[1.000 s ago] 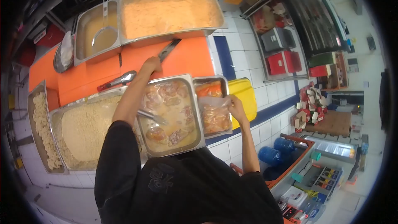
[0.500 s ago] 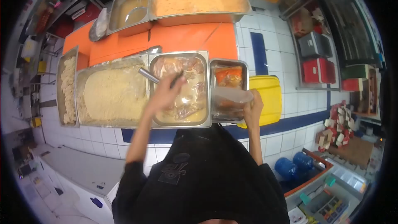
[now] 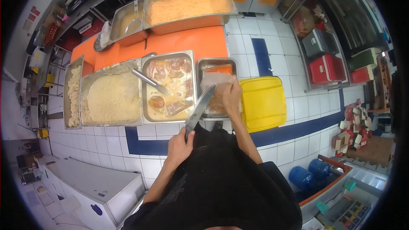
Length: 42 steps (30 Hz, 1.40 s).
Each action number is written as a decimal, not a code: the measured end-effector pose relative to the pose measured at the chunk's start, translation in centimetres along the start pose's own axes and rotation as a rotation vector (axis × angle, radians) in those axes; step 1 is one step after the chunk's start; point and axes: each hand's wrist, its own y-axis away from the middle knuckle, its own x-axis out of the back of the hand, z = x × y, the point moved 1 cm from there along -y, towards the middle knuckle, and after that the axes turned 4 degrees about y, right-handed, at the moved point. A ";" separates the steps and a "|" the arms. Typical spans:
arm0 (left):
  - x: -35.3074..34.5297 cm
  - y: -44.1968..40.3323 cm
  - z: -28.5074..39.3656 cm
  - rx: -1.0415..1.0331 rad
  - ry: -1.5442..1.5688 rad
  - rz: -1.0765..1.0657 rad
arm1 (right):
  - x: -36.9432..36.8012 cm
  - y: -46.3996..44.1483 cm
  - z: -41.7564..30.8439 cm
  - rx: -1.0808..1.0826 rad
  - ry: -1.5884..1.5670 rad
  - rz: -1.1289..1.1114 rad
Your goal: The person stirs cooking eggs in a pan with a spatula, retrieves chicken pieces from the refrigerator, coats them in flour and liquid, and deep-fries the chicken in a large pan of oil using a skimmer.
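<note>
My left hand [image 3: 180, 145] is closed round the handle of a large knife [image 3: 201, 107], its blade pointing up and right, near the small metal tray [image 3: 198, 70]. Over that tray, my right hand [image 3: 232, 96] pinches a clear plastic bag [image 3: 217, 79]; orange and brownish packed contents show beneath it. Left of it stands a metal pan of meat pieces in pale liquid [image 3: 174, 86], with a metal-handled utensil [image 3: 147, 79] resting across its left rim. Farther left is a deep pan of pale flour [image 3: 114, 98].
A yellow lid [image 3: 264, 104] lies right of the small tray. Behind, on the orange surface [image 3: 183, 44], stand a long pan of orange-coloured powder [image 3: 189, 7] and a pan of liquid with a ladle [image 3: 135, 21]. A narrow pan [image 3: 73, 96] is at far left.
My left hand has taken the knife from the orange surface and brought it over the pans towards my body. My right hand has stayed with the plastic bag. The view has shifted.
</note>
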 end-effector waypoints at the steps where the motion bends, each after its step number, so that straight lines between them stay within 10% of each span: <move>1: -0.3 -0.2 0.4 -0.025 -0.025 -0.007 | -0.2 0.7 0.0 0.001 -0.007 0.000; 16: -3.4 -3.8 2.3 -0.116 -0.087 -0.027 | -1.7 3.1 0.5 -0.057 0.088 0.032; 18: -3.5 -6.2 2.8 -0.148 -0.059 0.023 | -2.2 5.2 -2.2 0.420 0.378 0.201; 20: -2.9 -7.5 3.4 -0.232 -0.102 0.111 | -0.8 3.8 -1.6 0.264 0.340 0.223; 22: -1.9 -7.9 1.6 -0.318 -0.085 0.159 | 1.2 1.6 -2.3 -0.404 -0.085 -0.006; 24: -2.0 -8.8 1.1 -0.293 -0.181 0.144 | -0.4 4.3 0.4 -0.120 0.071 0.038; 28: 6.4 -15.7 -0.3 0.039 -0.290 0.232 | 1.5 3.0 0.1 -0.303 0.149 0.108; 36: 1.0 -12.1 4.7 -0.199 0.458 0.089 | 1.9 3.4 -2.5 -0.278 -0.222 -0.411; 42: -5.4 -13.6 3.2 -0.182 0.398 -0.164 | 6.6 6.3 1.5 -0.254 -0.290 -0.979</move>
